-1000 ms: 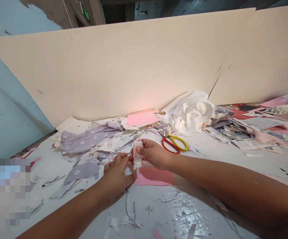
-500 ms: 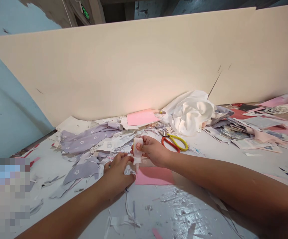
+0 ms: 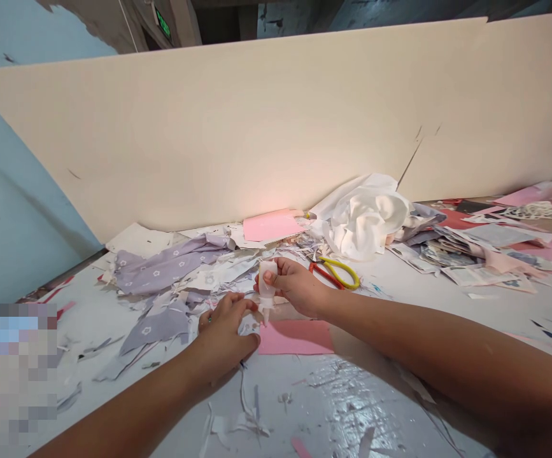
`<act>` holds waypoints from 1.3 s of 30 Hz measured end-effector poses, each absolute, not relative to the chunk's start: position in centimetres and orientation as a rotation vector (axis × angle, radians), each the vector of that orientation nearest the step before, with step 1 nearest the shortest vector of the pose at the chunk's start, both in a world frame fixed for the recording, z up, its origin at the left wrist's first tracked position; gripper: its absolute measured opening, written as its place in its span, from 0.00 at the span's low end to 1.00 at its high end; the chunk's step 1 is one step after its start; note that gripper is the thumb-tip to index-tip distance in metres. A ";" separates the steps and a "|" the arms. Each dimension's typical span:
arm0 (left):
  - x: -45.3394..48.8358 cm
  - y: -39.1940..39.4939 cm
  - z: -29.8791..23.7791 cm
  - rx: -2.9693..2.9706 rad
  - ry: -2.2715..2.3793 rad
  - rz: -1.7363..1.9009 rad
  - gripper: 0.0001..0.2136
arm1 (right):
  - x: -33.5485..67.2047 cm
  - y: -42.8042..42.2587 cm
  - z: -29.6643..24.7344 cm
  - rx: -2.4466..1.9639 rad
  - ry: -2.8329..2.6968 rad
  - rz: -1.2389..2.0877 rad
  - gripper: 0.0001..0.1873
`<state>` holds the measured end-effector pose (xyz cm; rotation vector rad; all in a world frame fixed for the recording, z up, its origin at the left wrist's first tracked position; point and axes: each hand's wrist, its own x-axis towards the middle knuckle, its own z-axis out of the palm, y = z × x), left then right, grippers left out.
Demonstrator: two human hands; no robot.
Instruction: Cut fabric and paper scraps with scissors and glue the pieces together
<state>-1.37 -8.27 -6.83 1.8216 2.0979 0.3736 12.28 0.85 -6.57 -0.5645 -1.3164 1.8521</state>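
My right hand is closed around a small translucent white squeeze bottle, held upside down with its narrow nozzle pointing down. The nozzle tip is just over the upper left corner of a flat pink piece, paper or cloth; whether it touches is unclear. My left hand rests on the table with its fingers apart, the thumb at the pink piece's left edge. Between that thumb and the fingers shows a small pale patterned scrap. A ring is on one left finger.
Scissors with red and yellow handles lie behind my right hand. Lilac floral cloth and scraps spread to the left. Crumpled white cloth sits against the cream board. Stacked cut pieces lie at the right.
The squeeze bottle and my right hand have shifted slightly right along the pink piece's upper left corner, with the nozzle a little higher. My left hand stays in place.
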 end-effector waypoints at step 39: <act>-1.3 -8.5 -6.7 1.824 2.123 0.422 0.19 | 17.2 0.9 -5.9 -0.758 -1.414 1.704 0.19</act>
